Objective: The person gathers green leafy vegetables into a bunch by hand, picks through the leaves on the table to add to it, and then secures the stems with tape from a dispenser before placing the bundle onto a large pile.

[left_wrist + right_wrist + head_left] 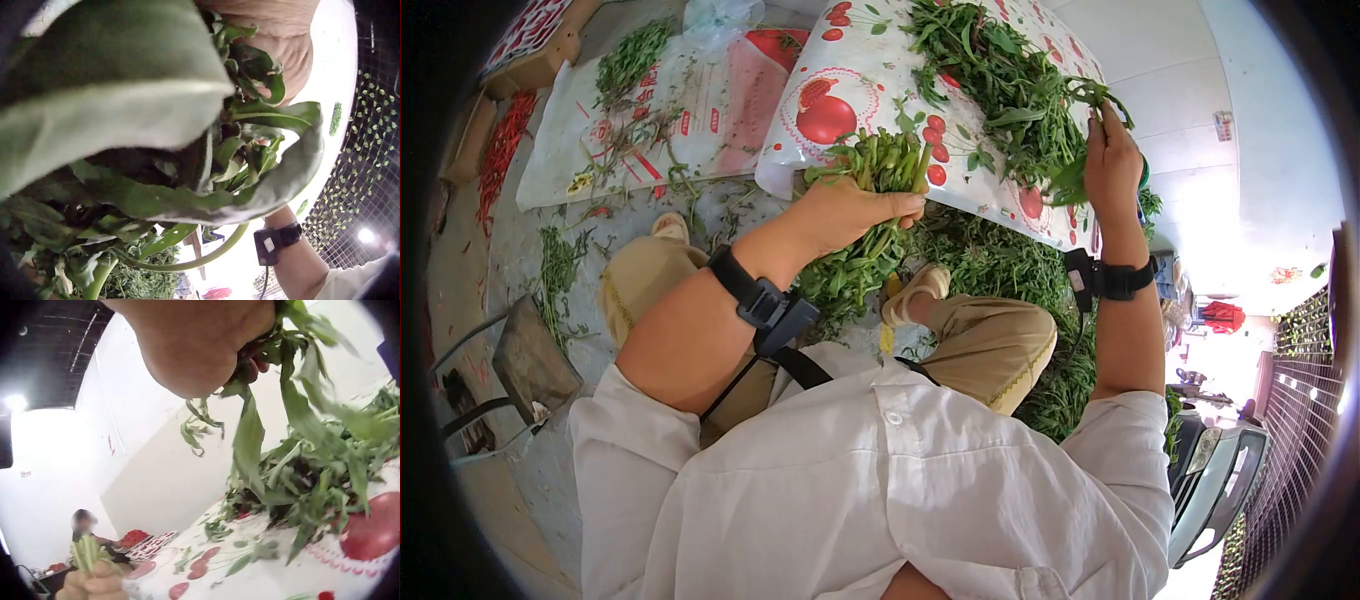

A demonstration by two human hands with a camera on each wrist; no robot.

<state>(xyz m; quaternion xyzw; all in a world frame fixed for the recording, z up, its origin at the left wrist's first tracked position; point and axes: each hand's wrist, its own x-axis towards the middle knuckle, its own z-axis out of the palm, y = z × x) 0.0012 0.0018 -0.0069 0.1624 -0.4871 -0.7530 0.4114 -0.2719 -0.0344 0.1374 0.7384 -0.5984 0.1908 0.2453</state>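
Note:
My left hand [845, 212] grips a thick bunch of leafy greens [890, 158], cut stems upward and leaves hanging below the fist. Large leaves [119, 87] of that bunch fill much of the left wrist view and partly cover the hand. Over the right end of the table, my right hand [1114, 165] pinches a leafy sprig [250, 434] with its leaves drooping. Beside it, a loose pile of greens [1010, 85] spreads along the tabletop. The right wrist view also catches the left fist low down, with pale stems [90, 550] poking out of it.
A fruit-patterned cloth [785, 140] covers the table before me. More greens [1000, 255] lie on the floor beneath it, around my feet. Left are a white sack [550, 180] with scattered sprigs and red chillies [500, 145]. Another person [84, 522] sits beyond the table.

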